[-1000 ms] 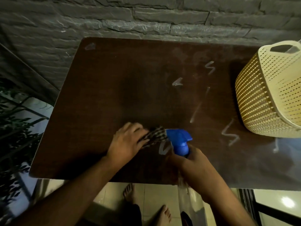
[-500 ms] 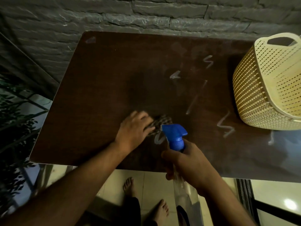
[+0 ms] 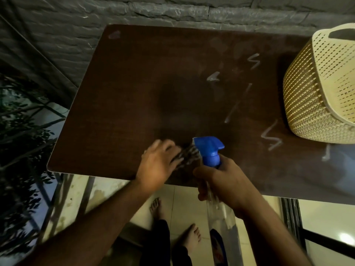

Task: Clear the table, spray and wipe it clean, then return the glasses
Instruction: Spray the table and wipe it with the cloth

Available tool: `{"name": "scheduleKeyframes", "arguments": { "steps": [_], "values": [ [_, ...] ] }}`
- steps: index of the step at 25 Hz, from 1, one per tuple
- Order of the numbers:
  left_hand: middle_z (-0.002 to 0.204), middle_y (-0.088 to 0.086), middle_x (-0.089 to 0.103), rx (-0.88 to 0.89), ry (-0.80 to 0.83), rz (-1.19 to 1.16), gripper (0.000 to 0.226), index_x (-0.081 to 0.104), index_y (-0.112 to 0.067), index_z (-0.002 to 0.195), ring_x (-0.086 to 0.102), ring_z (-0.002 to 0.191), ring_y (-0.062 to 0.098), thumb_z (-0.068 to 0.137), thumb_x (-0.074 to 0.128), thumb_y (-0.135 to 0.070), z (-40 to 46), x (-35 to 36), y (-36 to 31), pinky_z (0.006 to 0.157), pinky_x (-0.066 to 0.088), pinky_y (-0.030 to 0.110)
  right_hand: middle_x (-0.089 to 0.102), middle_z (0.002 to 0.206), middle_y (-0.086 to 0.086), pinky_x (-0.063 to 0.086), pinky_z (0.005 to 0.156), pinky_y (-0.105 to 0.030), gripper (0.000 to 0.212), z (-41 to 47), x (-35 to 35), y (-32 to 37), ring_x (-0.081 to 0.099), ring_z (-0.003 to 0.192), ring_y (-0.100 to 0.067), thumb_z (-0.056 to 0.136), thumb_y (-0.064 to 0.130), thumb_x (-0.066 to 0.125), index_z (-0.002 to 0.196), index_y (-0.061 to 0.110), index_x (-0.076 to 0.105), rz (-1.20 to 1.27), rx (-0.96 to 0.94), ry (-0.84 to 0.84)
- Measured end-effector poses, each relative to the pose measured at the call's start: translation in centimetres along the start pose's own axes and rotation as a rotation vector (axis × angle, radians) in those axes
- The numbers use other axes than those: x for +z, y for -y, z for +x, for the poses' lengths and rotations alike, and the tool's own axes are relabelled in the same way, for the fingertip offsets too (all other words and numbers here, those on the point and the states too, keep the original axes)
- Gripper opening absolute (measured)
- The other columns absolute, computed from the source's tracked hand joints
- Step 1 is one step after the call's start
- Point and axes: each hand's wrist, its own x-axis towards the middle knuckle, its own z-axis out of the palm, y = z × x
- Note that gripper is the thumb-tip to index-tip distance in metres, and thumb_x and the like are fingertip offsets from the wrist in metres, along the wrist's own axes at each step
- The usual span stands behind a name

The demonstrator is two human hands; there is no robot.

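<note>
A dark brown table stands against a grey brick wall. My left hand presses a checked cloth flat on the table near its front edge; the hand is motion-blurred. My right hand grips the clear body of a spray bottle with a blue trigger head, held just right of the cloth at the table's front edge. Several pale wet streaks mark the table's right half. No glasses are visible.
A cream perforated plastic basket sits on the table's right side, its inside hidden. Dark foliage and a railing lie left of the table. Bare feet stand on the tiled floor below the front edge.
My left hand has slid the cloth over the table near the front edge, rubbing away the pale mark beside the bottle. The right hand stays on the spray bottle.
</note>
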Motion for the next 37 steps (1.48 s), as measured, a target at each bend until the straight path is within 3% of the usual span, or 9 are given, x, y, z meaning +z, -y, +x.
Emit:
{"name": "scheduleKeyframes", "arguments": {
  "steps": [3, 9, 13, 16, 22, 27, 30, 34, 37],
  "values": [
    [0.103, -0.001, 0.059, 0.094, -0.04, 0.013, 0.027, 0.065, -0.019, 0.103, 0.053, 0.09, 0.02, 0.084, 0.05, -0.032, -5.3, -1.6, 2.8, 0.07, 0.053, 0.038, 0.063, 0.067, -0.002, 0.058, 0.073, -0.051, 0.016, -0.2, 0.0, -0.1, 0.061, 0.058, -0.019, 0.089, 0.016, 0.063, 0.103, 0.015, 0.055, 0.005, 0.019, 0.005],
    [0.1, 0.008, 0.057, -0.301, -0.19, 0.132, 0.021, 0.063, -0.015, 0.101, 0.053, 0.091, 0.029, 0.089, 0.059, -0.032, 3.5, -1.3, 3.1, 0.074, 0.049, 0.042, 0.064, 0.07, -0.005, 0.059, 0.074, -0.051, 0.017, 0.1, 0.0, -0.4, 0.062, 0.06, -0.02, 0.088, 0.016, 0.064, 0.103, 0.015, 0.056, 0.014, 0.027, -0.011],
    [0.102, 0.001, 0.061, -0.128, -0.085, 0.041, 0.021, 0.066, -0.021, 0.1, 0.058, 0.088, 0.02, 0.081, 0.07, -0.03, -2.0, 0.6, -2.9, 0.066, 0.049, 0.033, 0.063, 0.067, -0.001, 0.058, 0.071, -0.046, 0.014, -0.4, -0.5, -0.1, 0.06, 0.058, -0.019, 0.09, 0.016, 0.063, 0.102, 0.014, 0.056, 0.03, 0.006, -0.003],
    [0.101, -0.001, 0.06, 0.011, -0.058, 0.06, 0.022, 0.067, -0.022, 0.102, 0.056, 0.088, 0.021, 0.081, 0.064, -0.027, -5.2, -0.4, -0.5, 0.068, 0.048, 0.034, 0.063, 0.067, -0.002, 0.058, 0.071, -0.045, 0.015, -0.8, -1.2, -0.3, 0.06, 0.057, -0.019, 0.089, 0.015, 0.063, 0.103, 0.013, 0.056, 0.03, 0.011, -0.011],
    [0.103, 0.011, 0.057, -0.349, -0.198, 0.115, 0.021, 0.06, -0.013, 0.101, 0.051, 0.093, 0.032, 0.091, 0.059, -0.031, 4.2, -1.3, 3.5, 0.076, 0.048, 0.045, 0.062, 0.07, -0.007, 0.058, 0.074, -0.053, 0.017, -0.8, -2.1, -1.2, 0.062, 0.059, -0.022, 0.088, 0.016, 0.064, 0.103, 0.013, 0.055, 0.042, 0.041, -0.066],
    [0.101, -0.001, 0.061, -0.014, -0.036, 0.037, 0.024, 0.067, -0.022, 0.099, 0.054, 0.087, 0.018, 0.076, 0.074, -0.022, -2.9, 1.0, -3.3, 0.063, 0.048, 0.033, 0.063, 0.068, -0.006, 0.058, 0.073, -0.049, 0.014, -1.3, -2.5, -0.9, 0.061, 0.059, -0.022, 0.089, 0.015, 0.062, 0.101, 0.013, 0.056, 0.054, 0.019, -0.057],
    [0.101, -0.003, 0.059, 0.155, -0.029, 0.071, 0.022, 0.068, -0.022, 0.099, 0.05, 0.089, 0.015, 0.08, 0.06, -0.023, -3.6, 0.2, -1.7, 0.064, 0.054, 0.034, 0.063, 0.067, -0.005, 0.058, 0.068, -0.042, 0.014, -1.3, -2.8, -1.1, 0.061, 0.056, -0.02, 0.088, 0.015, 0.063, 0.101, 0.013, 0.056, 0.06, 0.024, -0.064],
    [0.105, 0.003, 0.056, -0.126, -0.082, 0.082, 0.02, 0.062, -0.018, 0.105, 0.052, 0.095, 0.025, 0.089, 0.058, -0.029, 4.7, -0.6, -0.1, 0.076, 0.05, 0.043, 0.064, 0.067, -0.006, 0.056, 0.063, -0.035, 0.017, -0.8, -2.8, -1.5, 0.062, 0.057, -0.019, 0.089, 0.016, 0.063, 0.104, 0.016, 0.055, 0.078, 0.066, -0.062],
    [0.111, 0.003, 0.054, -0.139, -0.013, 0.101, 0.024, 0.059, -0.02, 0.108, 0.05, 0.101, 0.023, 0.093, 0.049, -0.037, 5.4, 0.6, -3.6, 0.082, 0.046, 0.037, 0.064, 0.068, -0.006, 0.055, 0.06, -0.033, 0.017, -1.0, -2.6, -1.2, 0.061, 0.056, -0.019, 0.089, 0.016, 0.063, 0.105, 0.016, 0.055, 0.107, 0.05, -0.056]
  ]
}}
